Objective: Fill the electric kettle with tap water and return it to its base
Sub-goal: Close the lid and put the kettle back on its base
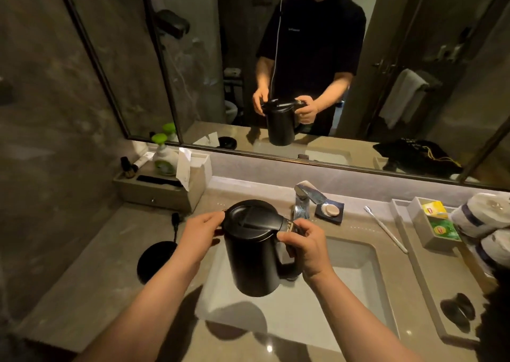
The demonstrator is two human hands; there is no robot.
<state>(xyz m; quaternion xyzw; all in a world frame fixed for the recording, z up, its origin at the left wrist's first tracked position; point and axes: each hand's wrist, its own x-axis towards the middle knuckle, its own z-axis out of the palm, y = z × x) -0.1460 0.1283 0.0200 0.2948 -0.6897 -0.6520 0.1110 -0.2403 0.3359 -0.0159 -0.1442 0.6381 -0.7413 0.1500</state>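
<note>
Forearms reach in from the near edge toward the black electric kettle (pixel 256 247), which hangs in the air above the sink basin (pixel 356 284), lid closed. Right hand (pixel 306 247) is wrapped around the kettle's handle, thumb up near the lid hinge. Left hand (pixel 201 233) touches the opposite side of the kettle at the lid rim, fingers curled against it; how firmly it grips cannot be told. Left of the kettle, the round black base (pixel 156 261) sits on the countertop (pixel 91 273) with its cord running back to a plug. Just behind the kettle stands the chrome tap (pixel 302 199), and right of that a soap dish (pixel 329 210) and a toothbrush (pixel 385 229). Farther right a tray (pixel 430 314) holds a box of tea bags (pixel 437 221). Behind the kettle to the left is a soap pump bottle (pixel 164 157), with the mirror (pixel 276 58) beyond it.
</note>
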